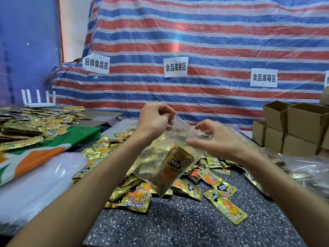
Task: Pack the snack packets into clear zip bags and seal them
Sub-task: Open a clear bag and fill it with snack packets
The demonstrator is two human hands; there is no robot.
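Clear zip bag [153, 157] hanging mid-air over the table [178, 227], snack packets [171, 169] sitting in its bottom. Long axis running 1 to 7 o'clock, mouth up. Left hand [154, 120] pinching the mouth's 11 o'clock corner. Right hand [215, 141] hovering at the 2 o'clock end, fingers half-curled, grip unclear. Zip strip lying between the hands, left one nearer.
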